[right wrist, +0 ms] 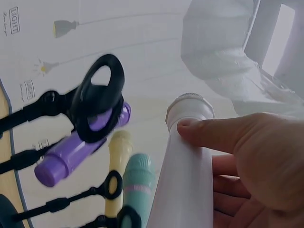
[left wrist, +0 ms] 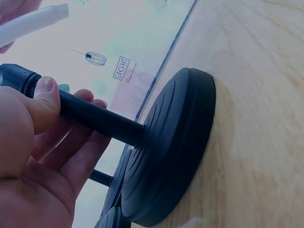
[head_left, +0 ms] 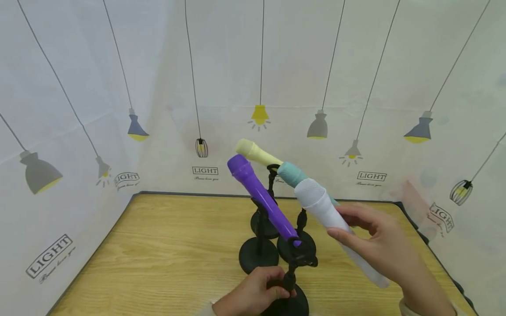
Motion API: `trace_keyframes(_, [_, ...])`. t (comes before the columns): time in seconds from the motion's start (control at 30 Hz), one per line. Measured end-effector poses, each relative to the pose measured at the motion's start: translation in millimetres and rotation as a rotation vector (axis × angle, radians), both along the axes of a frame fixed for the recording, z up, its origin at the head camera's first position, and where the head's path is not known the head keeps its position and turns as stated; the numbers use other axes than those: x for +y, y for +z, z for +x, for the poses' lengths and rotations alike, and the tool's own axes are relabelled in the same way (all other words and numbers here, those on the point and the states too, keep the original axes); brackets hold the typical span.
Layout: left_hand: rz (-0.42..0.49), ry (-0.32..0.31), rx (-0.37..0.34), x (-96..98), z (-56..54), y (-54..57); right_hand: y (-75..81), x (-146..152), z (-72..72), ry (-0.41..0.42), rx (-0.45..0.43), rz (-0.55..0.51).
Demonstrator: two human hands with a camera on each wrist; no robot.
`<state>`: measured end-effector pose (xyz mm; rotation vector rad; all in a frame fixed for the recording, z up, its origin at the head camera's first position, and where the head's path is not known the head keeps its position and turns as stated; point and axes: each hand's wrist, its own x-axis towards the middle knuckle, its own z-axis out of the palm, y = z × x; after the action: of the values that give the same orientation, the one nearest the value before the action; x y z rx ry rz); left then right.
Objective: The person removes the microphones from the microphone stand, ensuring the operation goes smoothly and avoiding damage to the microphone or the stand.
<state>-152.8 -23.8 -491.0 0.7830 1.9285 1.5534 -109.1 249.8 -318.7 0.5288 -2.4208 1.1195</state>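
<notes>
Your left hand [head_left: 258, 287] grips a stand [left wrist: 161, 147], lower centre; your right hand [head_left: 383, 245] pinches the white mic [head_left: 331, 218], right of centre; purple mic [head_left: 272, 206], mid-frame.

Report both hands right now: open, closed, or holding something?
Left hand: closed, holding the nearest black stand by its pole.
Right hand: closed, holding the white microphone between thumb and fingers.

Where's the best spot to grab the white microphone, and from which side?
I'd hold the white microphone by its slim handle, below the wider head, coming from the right like the right hand. It leans head-up to the left, where the black stands and purple microphone could get in the way.
</notes>
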Motion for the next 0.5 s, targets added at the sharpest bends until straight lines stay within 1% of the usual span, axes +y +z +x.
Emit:
trace_keyframes(0.1, [0.010, -0.001, 0.023, 0.4, 0.1, 0.4, -6.4, 14.5, 1.2, -0.072, -0.033, -0.016])
trace_keyframes(0.17, [0.015, -0.001, 0.021, 0.3, 0.2, 0.7, -9.3, 23.2, 2.8, -0.130, -0.065, -0.023])
trace_keyframes(0.3, [0.017, 0.002, -0.018, -1.2, 0.5, 1.2, -16.0, 37.5, 6.1, -0.236, -0.140, -0.042])
trace_keyframes(0.5, [0.015, 0.001, -0.078, -3.0, 0.2, 1.4, -29.0, 54.9, 8.2, -0.340, -0.246, -0.060])
